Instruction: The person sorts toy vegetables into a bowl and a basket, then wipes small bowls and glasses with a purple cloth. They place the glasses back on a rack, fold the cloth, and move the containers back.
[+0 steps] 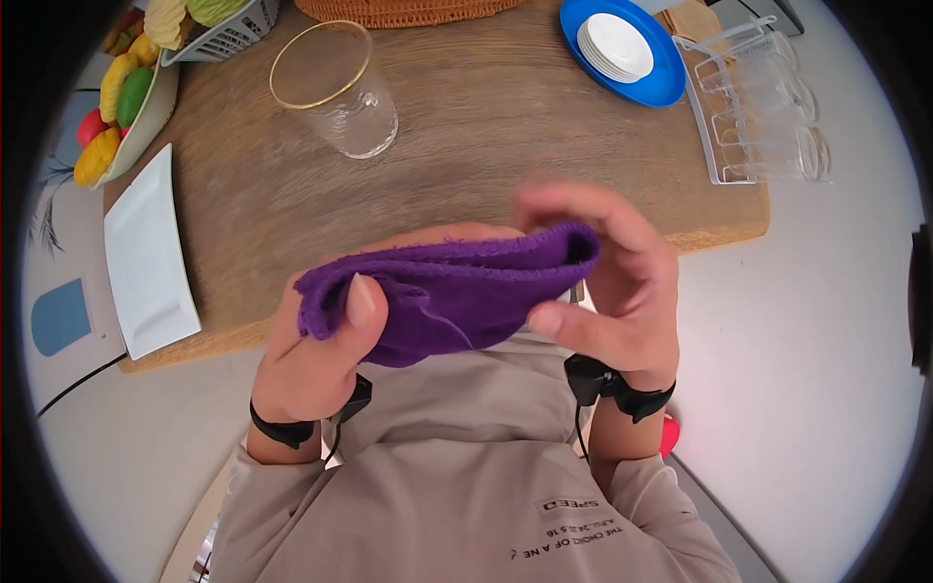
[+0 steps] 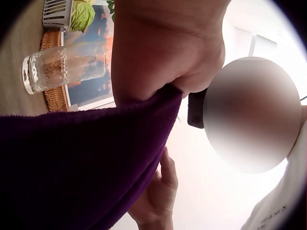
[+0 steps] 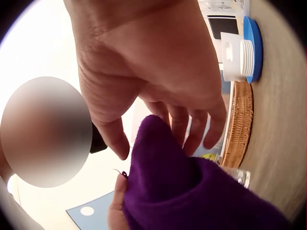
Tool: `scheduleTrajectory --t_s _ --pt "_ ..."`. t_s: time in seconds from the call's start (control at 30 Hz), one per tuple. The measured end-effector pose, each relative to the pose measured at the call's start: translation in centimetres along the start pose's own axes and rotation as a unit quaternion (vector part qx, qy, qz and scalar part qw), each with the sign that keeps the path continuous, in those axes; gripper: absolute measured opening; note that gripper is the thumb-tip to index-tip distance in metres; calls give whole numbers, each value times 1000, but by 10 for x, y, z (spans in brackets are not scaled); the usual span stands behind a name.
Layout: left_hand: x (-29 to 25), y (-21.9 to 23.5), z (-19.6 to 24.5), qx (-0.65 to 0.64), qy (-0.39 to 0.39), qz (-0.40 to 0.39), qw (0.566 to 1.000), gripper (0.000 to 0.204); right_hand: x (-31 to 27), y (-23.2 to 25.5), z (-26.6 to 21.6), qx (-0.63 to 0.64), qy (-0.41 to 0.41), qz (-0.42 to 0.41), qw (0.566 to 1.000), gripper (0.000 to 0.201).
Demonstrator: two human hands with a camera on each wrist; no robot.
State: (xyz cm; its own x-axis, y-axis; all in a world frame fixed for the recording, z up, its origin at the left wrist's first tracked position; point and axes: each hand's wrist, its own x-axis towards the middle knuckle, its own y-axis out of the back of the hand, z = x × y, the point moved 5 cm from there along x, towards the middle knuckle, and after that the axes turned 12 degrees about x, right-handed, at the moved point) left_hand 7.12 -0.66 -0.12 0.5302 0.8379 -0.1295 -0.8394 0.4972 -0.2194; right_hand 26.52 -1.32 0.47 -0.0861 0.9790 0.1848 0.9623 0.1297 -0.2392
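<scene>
A folded purple cloth (image 1: 442, 311) is held up in front of the body, near the table's front edge. My left hand (image 1: 321, 355) grips its left end, thumb on top of the fold and fingers behind it. Around the cloth's right end, my right hand (image 1: 637, 291) stands with spread, bent fingers and the thumb apart from them. In the right wrist view, the peak of the cloth (image 3: 156, 158) pokes up between the right thumb and fingers, which are not closed on it. A clear gold-rimmed glass (image 1: 335, 92) stands on the table beyond the hands.
On the wooden table (image 1: 466, 126) are a white rectangular plate (image 1: 146, 253) at left and a blue plate (image 1: 666, 78) bearing small white dishes (image 1: 617, 49). A wire rack (image 1: 724, 146) holds clear glasses at right. A fruit bowl (image 1: 155, 112) and wicker basket (image 1: 408, 12) stand farther back.
</scene>
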Motion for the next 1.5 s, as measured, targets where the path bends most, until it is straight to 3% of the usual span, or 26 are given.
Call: scheduleTrajectory --t_s 0.07,0.17,0.23,0.27,0.33,0.37,0.4,0.47,0.53,0.57,0.6,0.63,0.77,0.87,1.1,1.17,1.33,1.43,1.5 --pt "1 3 3 34 -19 16 999 73 -5 7 6 71 -18 -46 996 31" --pt "-1 8 20 117 -32 14 992 70 0 9 -12 48 61 -40 996 24" --pt "0 8 34 153 -138 -39 978 68 4 7 -39 26 140 -134 981 25" --pt "3 8 39 154 -239 -85 955 68 5 6 -52 14 178 -180 967 27" --pt "-5 10 48 264 -273 -36 924 52 8 6 -62 7 208 -159 965 36" --pt "-9 10 52 317 -287 -9 904 45 12 5 -62 12 204 -93 975 42" --pt "-19 19 53 462 -242 130 843 38 15 3 -61 17 199 -27 979 49" --pt "-27 38 51 390 -154 268 867 28 21 3 -64 30 171 53 983 54" --pt "-26 42 54 259 -153 298 906 30 34 1 -70 -7 180 -57 982 50" --pt "-26 44 56 191 -157 314 917 31 42 8 -75 -52 207 -179 960 48" --pt "-28 40 53 137 -187 349 908 33 43 7 -75 -69 192 -222 953 45" --pt "-27 38 55 127 -196 352 907 35 44 4 -76 -86 178 -264 944 43" --pt "-18 28 69 207 -187 282 918 45 35 1 -65 -98 27 -184 978 44" --pt "-15 26 74 248 -187 232 922 59 34 3 -59 -149 17 -245 958 37" --pt "-15 18 94 359 -207 94 905 73 29 -4 -91 -34 209 -239 948 30" --pt "-12 14 93 344 -217 105 907 75 27 -8 -100 -25 235 -223 946 29" --pt "3 14 87 240 -226 95 939 80 36 -21 -115 66 149 -291 943 16" --pt "4 13 83 199 -209 117 950 80 41 -29 -113 112 167 -310 929 14" --pt "4 8 88 242 -186 137 942 81 36 -36 -114 41 202 -272 940 15"
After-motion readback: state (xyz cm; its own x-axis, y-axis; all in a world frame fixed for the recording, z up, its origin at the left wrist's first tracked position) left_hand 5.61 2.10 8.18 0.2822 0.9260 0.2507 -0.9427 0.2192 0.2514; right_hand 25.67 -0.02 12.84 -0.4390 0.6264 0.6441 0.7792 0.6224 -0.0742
